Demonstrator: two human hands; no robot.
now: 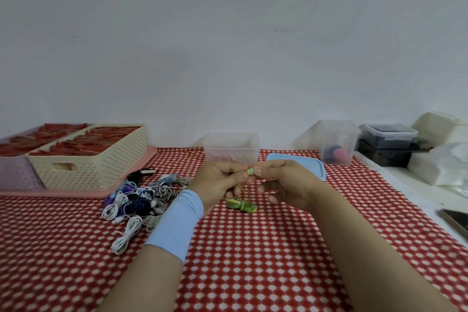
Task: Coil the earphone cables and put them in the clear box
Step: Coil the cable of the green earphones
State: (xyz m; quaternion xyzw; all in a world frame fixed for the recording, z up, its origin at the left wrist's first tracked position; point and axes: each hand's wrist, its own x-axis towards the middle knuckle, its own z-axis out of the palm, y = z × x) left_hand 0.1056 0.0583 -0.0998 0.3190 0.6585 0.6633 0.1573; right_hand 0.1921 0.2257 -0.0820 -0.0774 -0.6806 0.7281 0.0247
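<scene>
Both hands meet above the red checked cloth in front of the clear box. My left hand and my right hand pinch the green-and-yellow earbuds between their fingertips. A thin cable runs down from the earbuds to a green-yellow coiled bundle lying on the cloth just below the hands. The clear box stands open behind the hands, and its blue lid lies flat to its right. A pile of coiled earphones in white, purple and black lies left of my left wrist.
A cream perforated basket of red items sits on a pink tray at far left. At back right stand a clear container, stacked dark boxes and white packages. A dark flat device lies at the right edge.
</scene>
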